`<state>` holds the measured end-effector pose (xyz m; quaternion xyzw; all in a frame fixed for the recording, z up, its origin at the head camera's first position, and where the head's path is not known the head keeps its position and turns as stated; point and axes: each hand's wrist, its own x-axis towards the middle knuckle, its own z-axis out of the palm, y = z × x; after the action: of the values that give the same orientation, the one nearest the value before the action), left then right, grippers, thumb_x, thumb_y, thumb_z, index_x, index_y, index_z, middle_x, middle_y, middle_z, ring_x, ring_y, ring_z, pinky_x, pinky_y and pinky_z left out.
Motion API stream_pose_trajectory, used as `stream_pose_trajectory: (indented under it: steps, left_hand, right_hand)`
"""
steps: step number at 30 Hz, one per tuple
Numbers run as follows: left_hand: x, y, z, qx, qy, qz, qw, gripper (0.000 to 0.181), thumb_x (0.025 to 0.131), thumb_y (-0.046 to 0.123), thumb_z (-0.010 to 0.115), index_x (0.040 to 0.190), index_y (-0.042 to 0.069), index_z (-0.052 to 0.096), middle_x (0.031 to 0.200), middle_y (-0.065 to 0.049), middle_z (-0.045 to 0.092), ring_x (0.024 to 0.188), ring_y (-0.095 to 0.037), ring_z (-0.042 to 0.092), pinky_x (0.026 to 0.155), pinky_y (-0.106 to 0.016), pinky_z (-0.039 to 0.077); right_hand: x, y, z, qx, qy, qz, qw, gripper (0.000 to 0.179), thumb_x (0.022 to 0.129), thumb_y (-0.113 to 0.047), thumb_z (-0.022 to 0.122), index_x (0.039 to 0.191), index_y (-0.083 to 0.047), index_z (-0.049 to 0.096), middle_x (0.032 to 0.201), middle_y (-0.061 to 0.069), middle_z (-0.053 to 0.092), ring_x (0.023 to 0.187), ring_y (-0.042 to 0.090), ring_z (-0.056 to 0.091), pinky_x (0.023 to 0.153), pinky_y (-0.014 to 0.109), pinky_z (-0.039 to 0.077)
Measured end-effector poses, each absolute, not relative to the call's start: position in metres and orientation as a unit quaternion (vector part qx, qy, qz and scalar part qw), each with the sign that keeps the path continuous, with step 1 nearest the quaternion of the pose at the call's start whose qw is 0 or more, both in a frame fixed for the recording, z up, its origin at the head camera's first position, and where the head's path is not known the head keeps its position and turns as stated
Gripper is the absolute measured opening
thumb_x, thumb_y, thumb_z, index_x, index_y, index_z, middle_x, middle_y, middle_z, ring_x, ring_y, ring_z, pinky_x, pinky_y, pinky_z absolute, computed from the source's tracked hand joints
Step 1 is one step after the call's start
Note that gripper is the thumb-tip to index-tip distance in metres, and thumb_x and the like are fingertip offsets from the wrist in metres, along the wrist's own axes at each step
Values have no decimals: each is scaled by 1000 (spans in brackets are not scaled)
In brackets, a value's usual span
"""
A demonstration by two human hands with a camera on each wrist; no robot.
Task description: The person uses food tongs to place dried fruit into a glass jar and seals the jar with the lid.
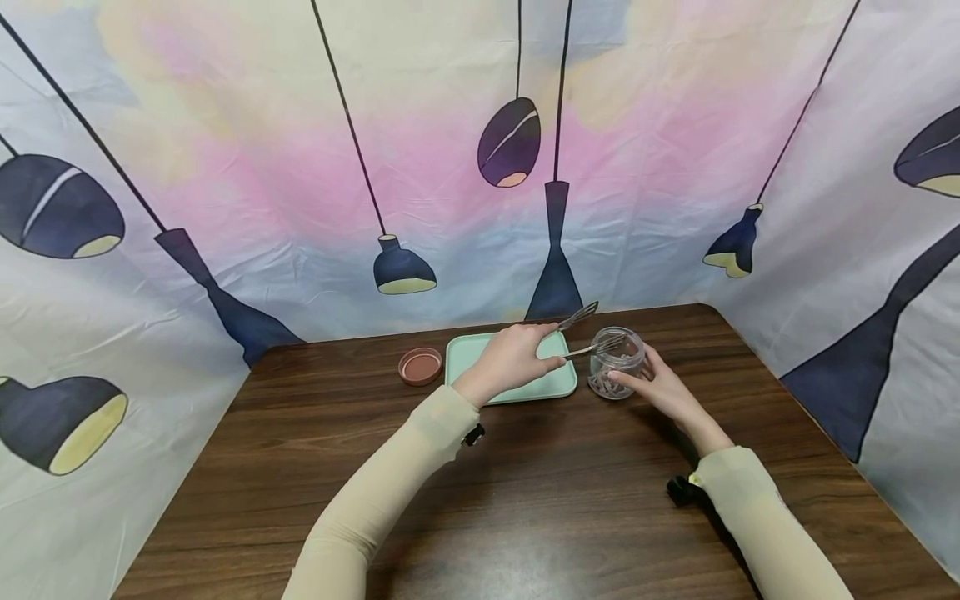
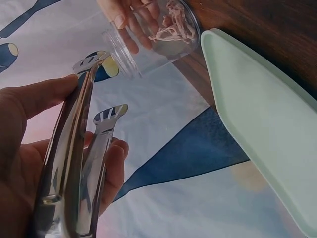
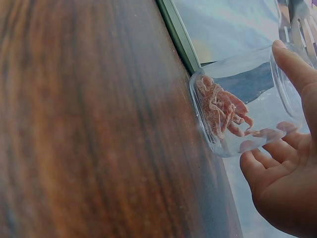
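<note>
My left hand (image 1: pixel 508 360) grips a pair of metal tongs (image 2: pixel 74 168), thumb on one arm and fingers round the other. Their slotted ends (image 1: pixel 580 316) stand apart, one raised and the other right at the mouth of a clear jar (image 1: pixel 617 360). Nothing is between the tong ends. My right hand (image 1: pixel 662 388) holds the jar from its right side, thumb in front and fingers behind. Pinkish, shrivelled strips (image 3: pixel 220 106) lie in a small heap at the jar's bottom, as the right wrist view shows.
A pale green tray (image 1: pixel 551 385) lies just left of the jar, partly under my left hand. Beside its left edge sits a round reddish-brown lid (image 1: pixel 420 367). The dark wooden table (image 1: pixel 525 500) reaches back to a painted cloth (image 1: pixel 300 183) with lamp pictures.
</note>
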<state>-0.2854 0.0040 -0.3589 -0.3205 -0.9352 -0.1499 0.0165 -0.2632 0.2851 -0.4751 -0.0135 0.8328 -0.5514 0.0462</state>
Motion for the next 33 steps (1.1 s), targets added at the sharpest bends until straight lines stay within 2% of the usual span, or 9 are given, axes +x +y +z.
stream_pose_trajectory:
  steps: [5,10,13,16,24,26,33]
  left_hand:
    - [-287,1,-361,-316,-935,-156,27,63,96,44,68,149,13,52,139,-6,62,114,-23,65,89,-40,53]
    - [-291,-7,-365,-295,-938,-179,29,63,96,43,68,150,15,51,127,-8,68,97,-23,69,76,-39,55]
    - [-295,-14,-368,-280,-939,-198,27,63,96,44,68,150,15,51,129,-8,67,99,-25,69,80,-42,55]
    - [-298,-22,-371,-264,-940,-214,27,63,96,45,68,149,14,52,140,-8,61,109,-27,67,89,-44,53]
    - [-307,-47,-374,-221,-944,-242,36,66,94,43,70,151,15,50,138,-9,62,106,-30,68,84,-47,54]
    - [-308,-58,-375,-213,-945,-245,46,66,94,43,70,150,15,51,140,-9,61,111,-30,66,89,-49,53]
    - [-314,-111,-378,-154,-953,-254,63,66,94,42,71,148,11,52,128,-17,66,96,-34,69,83,-51,53]
  right_hand:
    - [-264,286,-475,-16,832,-554,42,108,92,-52,71,164,-17,-2,165,24,15,150,44,18,114,61,26]
    - [-263,285,-475,-19,835,-548,42,108,92,-51,70,164,-18,-3,165,24,11,149,46,17,114,62,25]
    - [-262,286,-475,-21,838,-543,42,107,93,-51,70,164,-18,-3,165,25,10,149,47,16,113,62,25]
    - [-262,287,-476,-23,837,-546,40,106,93,-50,69,164,-18,-2,165,25,12,149,47,17,113,63,26]
    - [-261,288,-477,-23,832,-552,42,106,93,-50,69,164,-18,-2,164,25,14,149,46,17,113,63,26]
    - [-262,287,-477,-24,833,-552,41,106,93,-50,69,164,-17,-2,164,25,14,149,46,17,113,63,25]
    - [-262,285,-476,-25,834,-549,40,106,93,-50,70,164,-17,-3,165,24,12,149,46,17,113,63,25]
